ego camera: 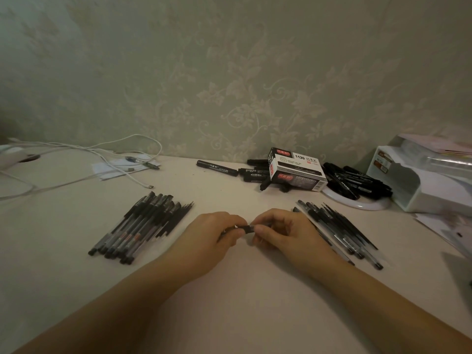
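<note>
— Where's the pen (245,228) now?
— Dead centre, over the table (242,290), between the left pile (143,226) and the right pile (337,231). My left hand (212,236) pinches one end and my right hand (283,233) pinches the other, fingers curled. A box (296,169) sits behind.

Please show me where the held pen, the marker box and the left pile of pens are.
held pen (245,228): head view, its exposed black middle.
marker box (297,171): head view, middle of the box.
left pile of pens (141,227): head view, centre of the pile.
</note>
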Demonstrator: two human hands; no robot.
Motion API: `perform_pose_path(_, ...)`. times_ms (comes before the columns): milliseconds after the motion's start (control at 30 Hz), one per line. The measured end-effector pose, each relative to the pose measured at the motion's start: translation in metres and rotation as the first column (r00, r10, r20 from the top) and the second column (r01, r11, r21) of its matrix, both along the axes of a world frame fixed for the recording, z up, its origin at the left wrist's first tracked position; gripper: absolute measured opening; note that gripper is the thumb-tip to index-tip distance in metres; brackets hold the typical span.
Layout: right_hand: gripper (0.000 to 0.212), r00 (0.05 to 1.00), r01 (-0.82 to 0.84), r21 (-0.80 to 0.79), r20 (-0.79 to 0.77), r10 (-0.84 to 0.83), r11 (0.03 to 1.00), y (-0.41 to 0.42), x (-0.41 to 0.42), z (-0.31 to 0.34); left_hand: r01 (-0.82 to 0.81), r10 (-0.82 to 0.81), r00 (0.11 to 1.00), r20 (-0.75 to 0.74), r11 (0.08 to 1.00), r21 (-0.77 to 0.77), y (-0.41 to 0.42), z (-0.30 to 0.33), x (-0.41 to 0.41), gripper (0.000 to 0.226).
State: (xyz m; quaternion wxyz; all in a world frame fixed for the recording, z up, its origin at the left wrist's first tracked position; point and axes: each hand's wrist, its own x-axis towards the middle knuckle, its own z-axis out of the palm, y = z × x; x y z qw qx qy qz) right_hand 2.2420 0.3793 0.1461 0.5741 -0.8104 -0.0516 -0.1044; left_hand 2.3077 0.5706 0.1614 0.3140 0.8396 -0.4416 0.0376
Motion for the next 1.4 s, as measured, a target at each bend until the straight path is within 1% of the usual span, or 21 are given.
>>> perform_pose_path(100, 0.009, 1.0, 0.006, -0.005, 0.011, -0.006, 1.0, 0.002, -0.001, 0.001, 0.018, -0.019, 0.999, 0.028, 1.0, 0.018, 0.0, 0.003, -0.001, 0.017)
perform_pose_path(300, 0.007, 1.0, 0.019, -0.055, 0.025, -0.017, 0.998, 0.001, -0.001, 0.002, 0.033, -0.033, 0.999, 0.031, 0.999, 0.006, -0.002, 0.005, -0.004, 0.026)
perform_pose_path(467, 0.008, 0.998, 0.024, -0.047, 0.053, -0.021, 0.999, 0.001, -0.001, 0.002, 0.043, -0.042, 0.999, 0.024, 0.999, -0.031, -0.001, 0.005, -0.004, 0.022)
perform_pose_path(567, 0.008, 0.997, 0.031, -0.03, 0.065, -0.029, 0.999, 0.001, 0.0, 0.001, 0.034, -0.032, 0.998, 0.047, 0.998, -0.047, -0.002, 0.005, -0.004, 0.019)
perform_pose_path(633, 0.01, 0.995, 0.056, -0.047, 0.089, -0.052, 0.997, 0.003, 0.002, 0.0, 0.0, 0.005, 0.998, 0.059, 0.997, -0.077, -0.002, 0.004, -0.004, 0.016)
perform_pose_path(700, 0.018, 0.989, 0.108, -0.108, 0.11, -0.096, 0.988, 0.005, 0.004, -0.003, -0.064, 0.073, 0.995, 0.064, 0.989, -0.132, -0.003, 0.003, -0.004, 0.016)
perform_pose_path(767, 0.027, 0.984, 0.159, -0.124, 0.096, -0.147, 0.98, 0.006, 0.005, -0.004, -0.165, 0.183, 0.98, 0.081, 0.967, -0.192, -0.002, 0.005, 0.0, 0.017)
perform_pose_path(833, 0.026, 0.976, 0.209, -0.106, 0.082, -0.201, 0.972, 0.005, 0.005, -0.005, -0.319, 0.35, 0.926, 0.139, 0.926, -0.205, 0.008, 0.01, 0.008, 0.017)
perform_pose_path(933, 0.02, 0.968, 0.245, -0.115, 0.086, -0.236, 0.963, 0.004, 0.005, -0.005, -0.582, 0.591, 0.783, 0.193, 0.806, -0.11, 0.033, 0.019, 0.027, 0.017)
perform_pose_path(967, 0.019, 0.97, 0.238, -0.125, 0.085, -0.228, 0.963, 0.005, 0.005, -0.005, -0.645, 0.645, 0.742, 0.184, 0.761, -0.066, 0.042, 0.022, 0.032, 0.017)
perform_pose_path(1033, 0.019, 0.974, 0.221, -0.141, 0.079, -0.212, 0.965, 0.007, 0.004, -0.005, -0.72, 0.709, 0.686, 0.16, 0.694, 0.013, 0.054, 0.024, 0.039, 0.015)
perform_pose_path(1100, 0.019, 0.974, 0.225, -0.144, 0.076, -0.215, 0.964, 0.007, 0.003, -0.004, -0.744, 0.731, 0.666, 0.149, 0.664, 0.071, 0.058, 0.023, 0.041, 0.014)
perform_pose_path(1233, 0.015, 0.968, 0.247, -0.154, 0.086, -0.236, 0.957, 0.008, 0.002, -0.003, -0.736, 0.719, 0.677, 0.154, 0.657, 0.165, 0.056, 0.019, 0.04, 0.013)
perform_pose_path(1400, 0.009, 0.959, 0.278, -0.262, 0.122, -0.254, 0.924, 0.009, 0.001, -0.001, -0.736, 0.714, 0.677, 0.18, 0.65, 0.189, 0.054, 0.018, 0.039, 0.016)
